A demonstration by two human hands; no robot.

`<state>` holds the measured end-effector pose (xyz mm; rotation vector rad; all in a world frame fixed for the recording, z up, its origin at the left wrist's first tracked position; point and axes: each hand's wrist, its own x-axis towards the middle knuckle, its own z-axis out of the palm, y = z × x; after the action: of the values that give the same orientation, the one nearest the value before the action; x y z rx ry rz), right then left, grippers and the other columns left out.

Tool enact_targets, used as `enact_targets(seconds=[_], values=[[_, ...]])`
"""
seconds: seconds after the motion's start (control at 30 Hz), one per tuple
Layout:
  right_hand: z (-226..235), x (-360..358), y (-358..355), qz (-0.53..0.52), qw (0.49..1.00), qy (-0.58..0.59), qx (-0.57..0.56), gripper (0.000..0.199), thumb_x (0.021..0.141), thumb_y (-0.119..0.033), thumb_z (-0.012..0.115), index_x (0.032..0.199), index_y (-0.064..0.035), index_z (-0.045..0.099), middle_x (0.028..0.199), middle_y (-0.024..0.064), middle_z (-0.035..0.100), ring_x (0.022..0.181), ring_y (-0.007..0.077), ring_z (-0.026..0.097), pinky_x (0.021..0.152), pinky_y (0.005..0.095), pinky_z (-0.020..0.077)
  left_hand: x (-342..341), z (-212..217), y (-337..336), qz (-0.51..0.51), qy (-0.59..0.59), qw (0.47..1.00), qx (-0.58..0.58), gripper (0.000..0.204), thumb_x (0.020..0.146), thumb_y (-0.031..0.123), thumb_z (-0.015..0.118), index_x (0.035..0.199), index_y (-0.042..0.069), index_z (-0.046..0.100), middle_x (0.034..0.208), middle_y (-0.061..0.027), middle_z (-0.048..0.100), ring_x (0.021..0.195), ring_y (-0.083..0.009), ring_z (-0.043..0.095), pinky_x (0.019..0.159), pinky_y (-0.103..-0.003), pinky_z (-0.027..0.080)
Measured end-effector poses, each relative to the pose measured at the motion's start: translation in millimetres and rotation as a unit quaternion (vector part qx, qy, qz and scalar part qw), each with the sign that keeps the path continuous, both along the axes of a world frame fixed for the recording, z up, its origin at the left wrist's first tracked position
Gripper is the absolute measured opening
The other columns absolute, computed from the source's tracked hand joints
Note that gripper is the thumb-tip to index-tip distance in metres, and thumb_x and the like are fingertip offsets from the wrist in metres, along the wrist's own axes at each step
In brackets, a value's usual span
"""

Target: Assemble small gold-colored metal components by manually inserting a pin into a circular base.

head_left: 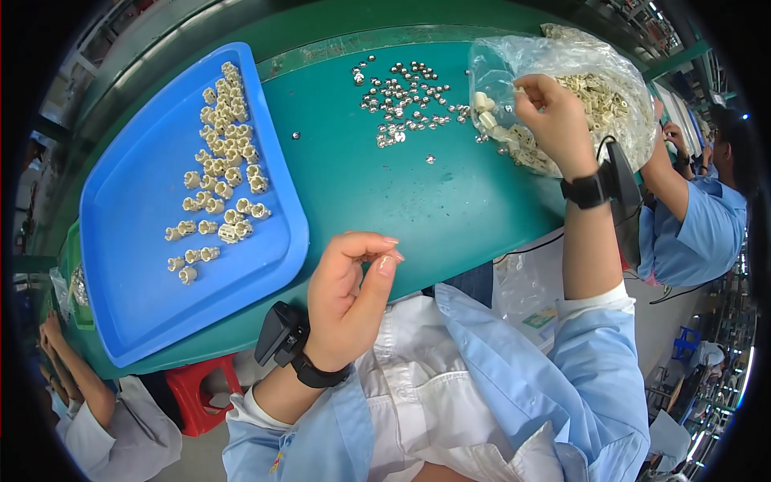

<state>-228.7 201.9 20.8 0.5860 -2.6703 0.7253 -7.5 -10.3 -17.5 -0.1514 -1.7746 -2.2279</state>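
Note:
My left hand (pixel 347 285) hangs over the near edge of the green table, its fingers curled and the thumb drawn up to the index fingertip. Anything it holds is hidden. Over at the right, my right hand (pixel 554 120) is above an open clear plastic bag (pixel 502 60), thumb and index finger pinched together. What sits in that pinch is too small to make out. Cream plastic parts (pixel 598 100) fill the bag, some near its mouth. Small shiny round metal pieces (pixel 409 92) lie scattered on the table (pixel 369 201) left of the bag.
A blue tray (pixel 136 281) on the left carries many cream cylindrical plastic parts (pixel 229 145). A red stool (pixel 201 394) stands below the table edge. Another person in blue (pixel 695 229) is at the right; a person's arm (pixel 84 369) shows at lower left.

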Motion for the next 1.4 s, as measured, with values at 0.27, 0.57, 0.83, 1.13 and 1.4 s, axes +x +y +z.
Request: enact_targets(seconds=[0.27, 0.57, 0.83, 1.13, 1.4], values=[[14, 103, -54, 0.340, 0.909, -0.142, -0.192, 0.020, 0.077, -0.005, 0.060, 0.096, -0.0040, 0.055, 0.089, 0.0075, 0.061, 0.083, 0.0163, 0.058, 0.070, 0.0256, 0.0436, -6, 10, -1, -0.008, -0.041, 0.997, 0.066, 0.021, 0.086, 0.003, 0.049, 0.106, 0.001, 0.043, 0.096, -0.0087, 0.052, 0.089, -0.0133, 0.050, 0.078, -0.025, 0.040], [12, 121, -79, 0.407, 0.904, 0.020, -0.131, 0.019, 0.071, -0.009, 0.066, 0.088, -0.0048, 0.059, 0.079, 0.0072, 0.058, 0.070, 0.0221, 0.055, 0.070, 0.0313, 0.0431, -2, -2, -1, 0.011, 0.006, 0.995, 0.100, 0.021, 0.087, 0.006, 0.049, 0.106, 0.001, 0.042, 0.098, -0.0078, 0.051, 0.087, -0.0109, 0.049, 0.080, -0.023, 0.039], [2, 35, -63, 0.166, 0.982, 0.016, -0.086, 0.014, 0.075, -0.009, 0.060, 0.089, -0.0051, 0.061, 0.082, 0.0080, 0.057, 0.080, 0.0218, 0.054, 0.067, 0.0304, 0.0433, 0, 3, -3, 0.000, -0.010, 0.995, 0.098, 0.021, 0.087, 0.005, 0.049, 0.106, 0.001, 0.043, 0.100, -0.0058, 0.047, 0.084, -0.0092, 0.046, 0.075, -0.021, 0.037], [-18, 22, -68, 0.180, 0.976, 0.027, 0.119, 0.008, 0.075, -0.008, 0.057, 0.082, -0.0034, 0.058, 0.081, 0.0098, 0.057, 0.082, 0.0279, 0.053, 0.067, 0.0330, 0.0434, -1, 1, -2, 0.003, -0.008, 0.997, 0.083, 0.020, 0.086, 0.004, 0.049, 0.105, 0.000, 0.045, 0.095, -0.0050, 0.047, 0.084, -0.0098, 0.045, 0.076, -0.022, 0.036], [-19, 19, -61, 0.152, 0.982, -0.091, -0.062, 0.006, 0.076, -0.006, 0.056, 0.081, -0.0021, 0.056, 0.079, 0.0101, 0.056, 0.074, 0.0275, 0.055, 0.065, 0.0306, 0.0434, -1, 1, -3, 0.001, -0.001, 0.997, 0.076, 0.020, 0.085, 0.002, 0.049, 0.104, 0.000, 0.045, 0.096, -0.0060, 0.046, 0.084, -0.0103, 0.044, 0.076, -0.022, 0.035]])
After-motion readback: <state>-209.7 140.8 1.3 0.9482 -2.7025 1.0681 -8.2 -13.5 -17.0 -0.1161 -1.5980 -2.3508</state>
